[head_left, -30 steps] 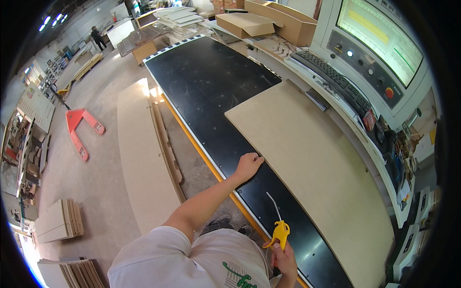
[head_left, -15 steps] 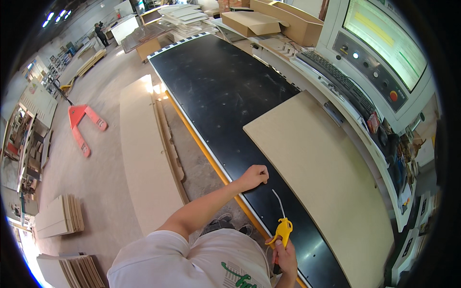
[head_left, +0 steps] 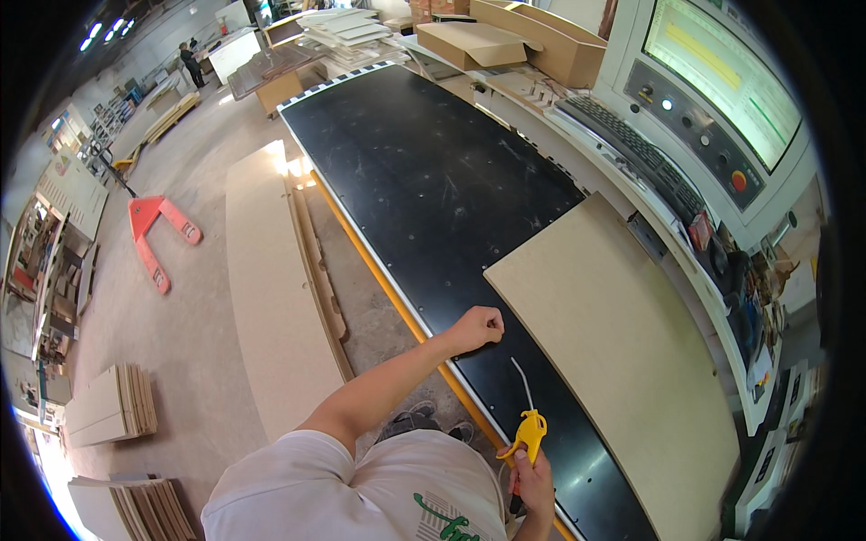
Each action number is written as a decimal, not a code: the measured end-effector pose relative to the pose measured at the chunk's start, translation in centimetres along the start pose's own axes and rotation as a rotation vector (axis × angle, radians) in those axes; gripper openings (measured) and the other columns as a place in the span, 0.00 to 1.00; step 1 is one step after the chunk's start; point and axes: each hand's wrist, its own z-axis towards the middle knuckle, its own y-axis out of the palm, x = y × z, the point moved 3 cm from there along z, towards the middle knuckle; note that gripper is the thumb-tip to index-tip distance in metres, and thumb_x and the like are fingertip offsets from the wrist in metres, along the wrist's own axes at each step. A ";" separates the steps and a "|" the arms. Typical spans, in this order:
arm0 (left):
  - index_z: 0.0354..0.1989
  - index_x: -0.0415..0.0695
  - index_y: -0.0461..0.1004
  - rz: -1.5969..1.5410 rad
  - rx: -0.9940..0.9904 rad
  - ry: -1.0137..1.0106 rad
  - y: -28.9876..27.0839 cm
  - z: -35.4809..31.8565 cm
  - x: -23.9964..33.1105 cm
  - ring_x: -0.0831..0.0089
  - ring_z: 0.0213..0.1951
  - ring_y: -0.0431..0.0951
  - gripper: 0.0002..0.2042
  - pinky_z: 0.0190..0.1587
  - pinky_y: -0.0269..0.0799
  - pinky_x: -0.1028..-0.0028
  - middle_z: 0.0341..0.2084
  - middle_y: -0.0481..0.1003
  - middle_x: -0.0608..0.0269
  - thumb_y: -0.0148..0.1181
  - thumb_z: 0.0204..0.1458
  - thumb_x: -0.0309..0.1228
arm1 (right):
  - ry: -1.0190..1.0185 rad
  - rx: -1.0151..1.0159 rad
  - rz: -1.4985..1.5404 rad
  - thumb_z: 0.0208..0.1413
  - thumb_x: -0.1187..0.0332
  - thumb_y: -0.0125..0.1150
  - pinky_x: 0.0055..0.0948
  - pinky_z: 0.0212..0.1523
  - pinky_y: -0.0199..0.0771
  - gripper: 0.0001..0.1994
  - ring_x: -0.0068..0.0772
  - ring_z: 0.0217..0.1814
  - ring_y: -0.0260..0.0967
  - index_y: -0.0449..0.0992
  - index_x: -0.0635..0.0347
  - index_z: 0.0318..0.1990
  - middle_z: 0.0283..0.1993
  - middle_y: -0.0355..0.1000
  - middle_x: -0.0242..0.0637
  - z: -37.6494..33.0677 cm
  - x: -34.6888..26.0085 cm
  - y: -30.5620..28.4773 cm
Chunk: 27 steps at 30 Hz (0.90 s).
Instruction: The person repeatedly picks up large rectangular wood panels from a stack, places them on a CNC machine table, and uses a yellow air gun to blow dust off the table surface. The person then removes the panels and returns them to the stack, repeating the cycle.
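My right hand (head_left: 534, 478) grips a yellow air blow gun (head_left: 530, 433) at the lower right, its thin bent metal nozzle pointing away over the black table. Ahead of it, my left hand (head_left: 476, 330) is curled into a loose fist above the black table top (head_left: 424, 198), and nothing shows in its fingers. A large beige board (head_left: 622, 352) lies flat along the table's right side, apart from both hands. Its far end stops partway up the table.
A control console (head_left: 695, 117) with a screen and a keyboard (head_left: 631, 144) stands along the right. Left of the table lie long boards (head_left: 271, 270). Further left are a red pallet jack (head_left: 153, 225) and stacked panels (head_left: 113, 406). Another person (head_left: 191, 65) stands far back.
The beige board has slid toward me and slightly right, baring more of the black table. Both hands stay almost where they were.
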 end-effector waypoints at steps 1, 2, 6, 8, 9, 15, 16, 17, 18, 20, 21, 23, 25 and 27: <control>0.27 0.37 0.75 0.008 0.000 0.003 0.0 0.0 -0.1 0.78 0.28 0.74 0.04 0.31 0.69 0.75 0.23 0.76 0.63 0.63 0.43 0.22 | 0.002 0.002 -0.005 0.68 0.64 0.45 0.17 0.16 0.62 0.11 0.17 0.14 0.61 0.66 0.62 0.48 0.42 0.77 0.40 0.0 0.0 0.0; 0.27 0.37 0.75 0.016 0.000 0.006 0.0 0.0 -0.1 0.78 0.28 0.74 0.04 0.31 0.69 0.75 0.23 0.76 0.64 0.63 0.43 0.22 | -0.001 0.003 -0.010 0.68 0.64 0.45 0.17 0.16 0.62 0.11 0.17 0.14 0.61 0.66 0.62 0.48 0.42 0.77 0.40 -0.1 0.0 0.0; 0.27 0.37 0.75 0.021 0.001 0.001 0.1 0.0 -0.1 0.78 0.28 0.73 0.04 0.32 0.69 0.76 0.23 0.75 0.64 0.63 0.43 0.22 | 0.009 -0.001 0.001 0.68 0.63 0.46 0.18 0.15 0.62 0.11 0.17 0.14 0.61 0.66 0.62 0.48 0.42 0.77 0.39 -0.1 0.2 0.0; 0.28 0.37 0.75 0.021 0.003 -0.001 0.1 -0.1 -0.1 0.78 0.28 0.73 0.04 0.32 0.69 0.76 0.23 0.75 0.64 0.63 0.43 0.21 | 0.006 -0.008 0.018 0.68 0.63 0.47 0.18 0.15 0.62 0.12 0.17 0.14 0.61 0.66 0.62 0.49 0.42 0.77 0.39 -0.1 0.3 0.0; 0.28 0.37 0.75 0.019 0.002 0.000 0.1 -0.1 0.0 0.78 0.28 0.73 0.04 0.32 0.69 0.76 0.23 0.75 0.64 0.63 0.43 0.21 | 0.005 -0.007 0.012 0.68 0.63 0.47 0.18 0.15 0.62 0.12 0.17 0.14 0.61 0.66 0.62 0.49 0.42 0.77 0.39 -0.1 0.3 0.0; 0.28 0.37 0.74 0.032 0.009 0.023 0.2 -0.3 0.2 0.77 0.28 0.73 0.04 0.33 0.70 0.75 0.23 0.75 0.64 0.62 0.42 0.20 | 0.010 -0.006 0.002 0.68 0.63 0.48 0.17 0.15 0.62 0.11 0.16 0.13 0.60 0.66 0.62 0.48 0.41 0.77 0.39 -0.2 0.3 0.1; 0.28 0.37 0.74 0.039 0.012 0.029 0.2 -0.3 0.2 0.77 0.28 0.73 0.04 0.33 0.70 0.75 0.23 0.75 0.64 0.62 0.43 0.20 | 0.012 -0.004 0.001 0.68 0.63 0.48 0.17 0.15 0.62 0.11 0.16 0.13 0.60 0.66 0.62 0.48 0.41 0.77 0.39 -0.2 0.3 0.1; 0.28 0.36 0.74 0.048 0.012 0.038 0.2 -0.3 0.2 0.77 0.28 0.73 0.04 0.33 0.70 0.75 0.23 0.75 0.64 0.62 0.43 0.20 | 0.006 -0.002 0.002 0.68 0.63 0.48 0.17 0.15 0.62 0.11 0.16 0.13 0.60 0.66 0.62 0.48 0.41 0.77 0.39 -0.2 0.2 0.1; 0.28 0.37 0.74 0.047 0.015 0.040 0.2 -0.3 0.2 0.77 0.28 0.73 0.04 0.33 0.70 0.75 0.23 0.75 0.64 0.62 0.43 0.20 | 0.016 0.001 0.000 0.68 0.64 0.48 0.17 0.15 0.62 0.11 0.16 0.13 0.60 0.66 0.62 0.48 0.41 0.77 0.39 -0.2 0.2 0.1; 0.28 0.37 0.74 0.050 0.016 0.050 0.3 -0.2 0.0 0.77 0.29 0.74 0.04 0.33 0.70 0.75 0.24 0.76 0.63 0.62 0.43 0.20 | 0.017 0.009 -0.001 0.68 0.64 0.47 0.17 0.15 0.61 0.10 0.16 0.13 0.60 0.65 0.62 0.48 0.42 0.77 0.39 -0.3 0.1 0.1; 0.28 0.37 0.75 0.030 0.010 0.045 0.3 -0.2 0.0 0.77 0.29 0.75 0.04 0.34 0.71 0.75 0.24 0.76 0.63 0.61 0.43 0.20 | 0.016 0.006 0.001 0.68 0.64 0.47 0.17 0.14 0.61 0.10 0.16 0.13 0.60 0.65 0.62 0.48 0.42 0.77 0.39 -0.3 0.1 0.2; 0.28 0.37 0.75 -0.005 -0.009 0.026 0.3 -0.1 -0.1 0.77 0.29 0.75 0.03 0.34 0.71 0.76 0.24 0.77 0.63 0.61 0.44 0.20 | 0.011 0.003 0.007 0.68 0.64 0.47 0.17 0.14 0.61 0.10 0.16 0.14 0.60 0.65 0.61 0.47 0.42 0.77 0.39 -0.3 0.1 0.2; 0.29 0.37 0.75 -0.017 -0.058 0.004 0.4 -0.1 -0.1 0.77 0.29 0.76 0.03 0.35 0.72 0.76 0.24 0.77 0.63 0.60 0.45 0.21 | 0.011 -0.001 0.012 0.68 0.63 0.47 0.17 0.14 0.61 0.11 0.15 0.14 0.60 0.65 0.61 0.47 0.42 0.77 0.39 -0.3 0.1 0.2; 0.29 0.37 0.76 -0.027 -0.085 -0.003 0.3 -0.2 0.3 0.77 0.28 0.76 0.03 0.33 0.71 0.77 0.23 0.77 0.63 0.60 0.46 0.22 | 0.013 0.001 0.022 0.68 0.63 0.47 0.17 0.14 0.61 0.11 0.15 0.14 0.60 0.65 0.61 0.47 0.42 0.77 0.40 -0.3 0.1 0.2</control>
